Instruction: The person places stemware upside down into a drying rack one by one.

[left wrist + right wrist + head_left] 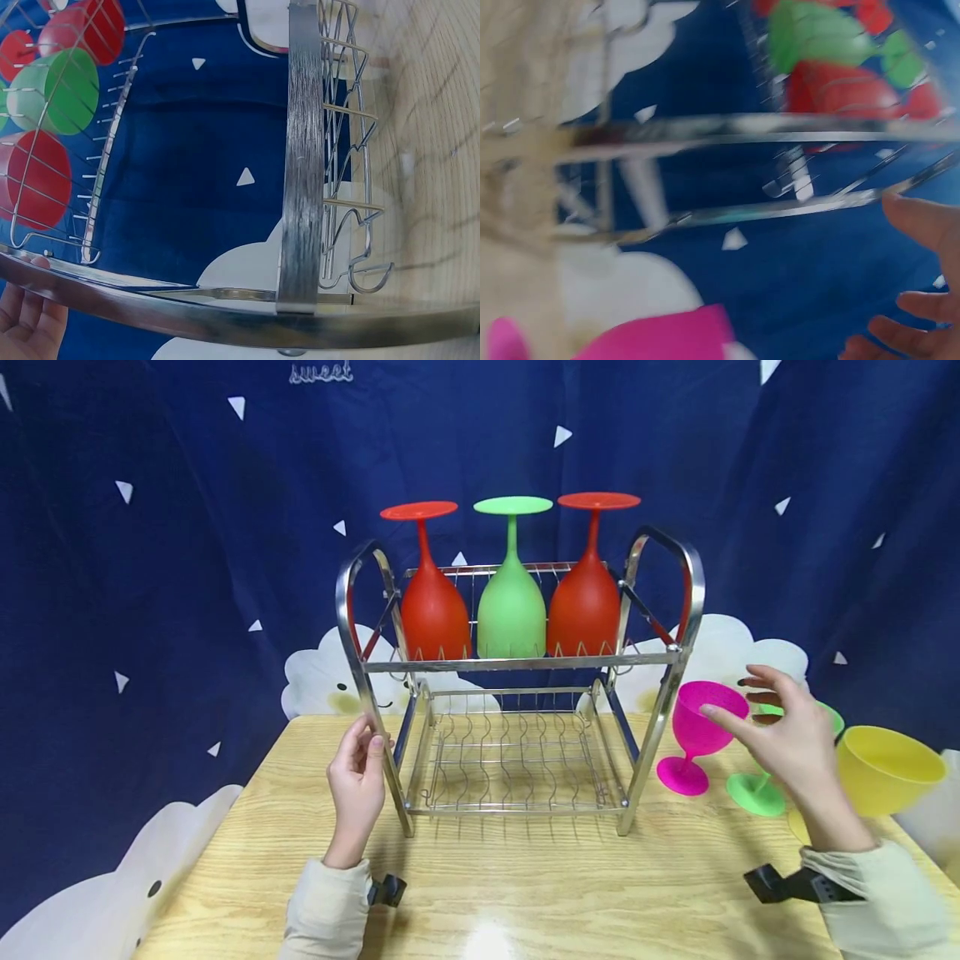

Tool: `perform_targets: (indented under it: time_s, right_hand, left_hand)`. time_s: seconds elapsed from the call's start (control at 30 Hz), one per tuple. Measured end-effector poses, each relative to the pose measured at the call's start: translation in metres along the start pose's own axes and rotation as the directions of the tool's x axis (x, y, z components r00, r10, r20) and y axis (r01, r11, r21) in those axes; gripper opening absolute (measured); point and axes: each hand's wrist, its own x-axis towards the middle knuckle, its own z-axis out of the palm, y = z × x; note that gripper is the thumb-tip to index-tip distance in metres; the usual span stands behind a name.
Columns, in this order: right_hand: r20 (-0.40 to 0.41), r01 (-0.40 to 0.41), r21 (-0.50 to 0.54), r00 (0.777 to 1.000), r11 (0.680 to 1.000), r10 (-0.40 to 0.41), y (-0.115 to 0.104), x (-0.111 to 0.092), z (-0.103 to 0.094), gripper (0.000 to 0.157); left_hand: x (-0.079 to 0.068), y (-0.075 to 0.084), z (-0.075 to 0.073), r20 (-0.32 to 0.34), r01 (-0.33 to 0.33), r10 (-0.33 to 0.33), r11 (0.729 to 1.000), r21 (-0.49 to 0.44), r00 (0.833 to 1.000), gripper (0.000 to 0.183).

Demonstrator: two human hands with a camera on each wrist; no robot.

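A two-tier metal dish rack stands on the table. Along its upper tier, two red goblets flank a light green goblet, all three upside down. My left hand holds the rack's left front post, with thumb and fingers about the metal. To the right of the rack, my right hand hovers with fingers spread and nothing between them. Beneath and around it stand a magenta goblet, a green goblet partly hidden by the hand, and a yellow goblet, all upright.
The rack's lower tier has wavy wires and bears no goblets. Behind the wooden table hangs a dark blue curtain with white triangles and clouds. The right wrist view is motion-blurred.
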Motion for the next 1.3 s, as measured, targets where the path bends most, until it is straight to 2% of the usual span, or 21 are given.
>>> perform_targets:
  time_s: [0.13,0.3,0.43,0.57,0.7,0.93,1.1,1.3]
  right_hand:
    - [0.020,-0.050,-0.051,0.999,0.997,0.051,0.027,-0.001,0.016,0.082]
    - [0.022,-0.154,-0.054,0.988,0.987,0.155,0.055,-0.003,0.038,0.093]
    - [-0.015,-0.182,0.003,0.983,0.983,0.182,0.071,-0.003,0.055,0.096]
    - [-0.044,-0.210,0.113,0.975,0.971,0.216,0.082,0.001,0.069,0.098]
    - [-0.075,-0.273,0.168,0.955,0.947,0.288,0.089,0.004,0.080,0.100]
    - [-0.108,-0.343,0.184,0.924,0.921,0.366,0.093,0.006,0.088,0.096]
    - [-0.106,-0.340,0.195,0.925,0.920,0.364,0.091,0.005,0.087,0.094]
    - [-0.097,-0.306,0.210,0.938,0.929,0.332,0.089,-0.001,0.082,0.094]
  left_hand:
    - [0.000,0.000,-0.001,0.002,0.008,-0.008,1.000,-0.002,1.000,0.025]
    - [0.000,-0.001,-0.001,0.001,0.008,-0.008,1.000,0.012,1.000,0.025]
    - [-0.001,-0.002,-0.001,0.001,0.005,-0.005,1.000,0.015,1.000,0.025]
    - [0.000,-0.002,-0.001,0.000,-0.001,0.001,1.000,0.008,1.000,0.025]
    - [-0.001,-0.001,-0.001,-0.001,0.001,-0.001,1.000,0.010,1.000,0.025]
    - [-0.001,-0.002,0.001,0.003,-0.013,0.013,1.000,0.011,1.000,0.025]
    - [0.000,-0.003,0.001,-0.003,-0.022,0.022,1.000,0.012,1.000,0.026]
    - [0.000,-0.003,0.000,-0.002,-0.027,0.027,1.000,0.005,1.000,0.027]
